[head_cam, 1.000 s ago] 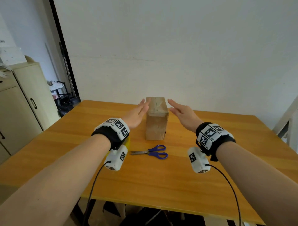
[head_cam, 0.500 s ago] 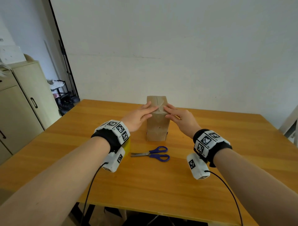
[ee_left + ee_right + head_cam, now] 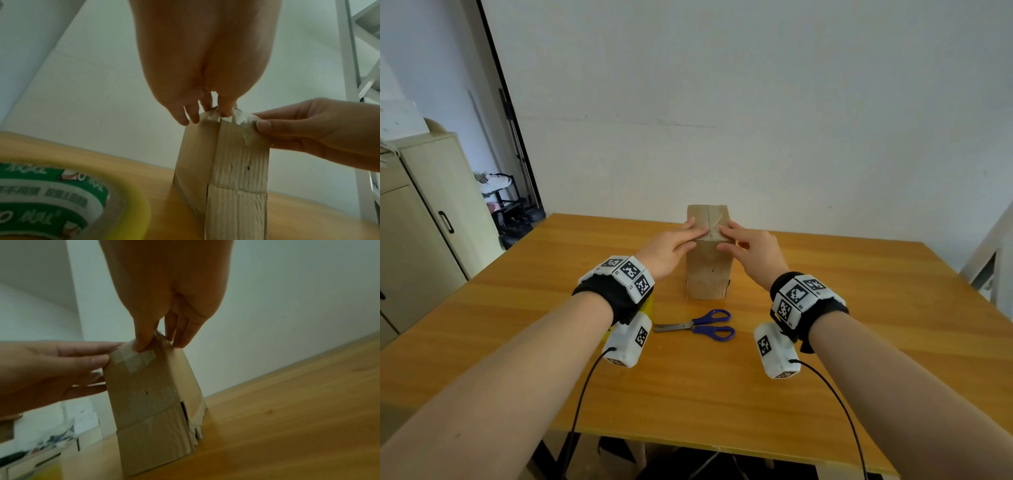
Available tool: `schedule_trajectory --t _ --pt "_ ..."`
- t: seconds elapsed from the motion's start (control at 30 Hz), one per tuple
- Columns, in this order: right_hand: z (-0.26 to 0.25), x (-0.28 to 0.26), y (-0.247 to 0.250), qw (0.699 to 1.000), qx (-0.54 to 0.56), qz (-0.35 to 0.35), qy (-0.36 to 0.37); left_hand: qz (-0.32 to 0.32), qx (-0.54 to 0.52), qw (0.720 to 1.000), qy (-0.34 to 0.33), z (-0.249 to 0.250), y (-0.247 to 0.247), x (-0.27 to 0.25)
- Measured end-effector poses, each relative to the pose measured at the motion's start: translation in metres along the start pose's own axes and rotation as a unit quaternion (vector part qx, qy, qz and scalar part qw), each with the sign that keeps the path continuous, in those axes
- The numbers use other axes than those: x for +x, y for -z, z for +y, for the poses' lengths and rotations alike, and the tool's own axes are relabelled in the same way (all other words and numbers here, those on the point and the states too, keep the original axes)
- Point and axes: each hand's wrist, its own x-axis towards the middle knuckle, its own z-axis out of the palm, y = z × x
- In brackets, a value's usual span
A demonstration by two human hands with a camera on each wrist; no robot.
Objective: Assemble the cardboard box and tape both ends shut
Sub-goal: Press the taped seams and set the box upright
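Note:
A small brown cardboard box (image 3: 709, 274) stands upright on the wooden table (image 3: 859, 342), its top flaps closed. Clear tape (image 3: 242, 120) runs over the near top edge and down the front face. My left hand (image 3: 693, 234) lies on the top left with straight fingers, thumb at the front edge. My right hand (image 3: 726, 236) rests on the top right, its thumb (image 3: 141, 345) pressing the tape onto the front face. In the left wrist view my left fingers (image 3: 193, 113) touch the top edge. The bottom flaps (image 3: 156, 431) also show tape.
Blue-handled scissors (image 3: 702, 325) lie in front of the box. A yellow roll of tape (image 3: 61, 194) sits under my left wrist, mostly hidden in the head view. A beige cabinet (image 3: 431, 233) stands at the left, and a white wall rises behind the table.
Both hands came in from beside the box onto its top near edge. Since half a second ago they have stayed there, pressing the tape.

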Motion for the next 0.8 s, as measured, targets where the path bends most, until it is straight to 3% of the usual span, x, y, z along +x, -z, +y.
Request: schedule_trajectory --t 0.13,0.3,0.5,0.63,0.8 --pt "0.003 -0.002 0.006 0.998 0.029 -0.049 -0.004 -0.026 -0.012 1.0 0.012 0.0 0.008 -0.003" --pt "0.009 -0.011 0.008 0.996 0.072 -0.025 -0.053 0.08 -0.071 0.993 0.054 0.005 0.007 -0.011" --pt "0.015 -0.018 0.006 0.99 0.127 -0.035 -0.058 0.137 -0.125 0.98 0.076 0.009 0.001 -0.013" --pt "0.016 -0.018 0.01 0.988 0.124 -0.078 -0.051 0.129 -0.189 0.969 0.097 0.012 -0.003 -0.014" --pt "0.019 -0.013 0.006 0.978 0.189 -0.013 -0.083 0.118 -0.192 0.969 0.101 0.007 0.0 -0.013"
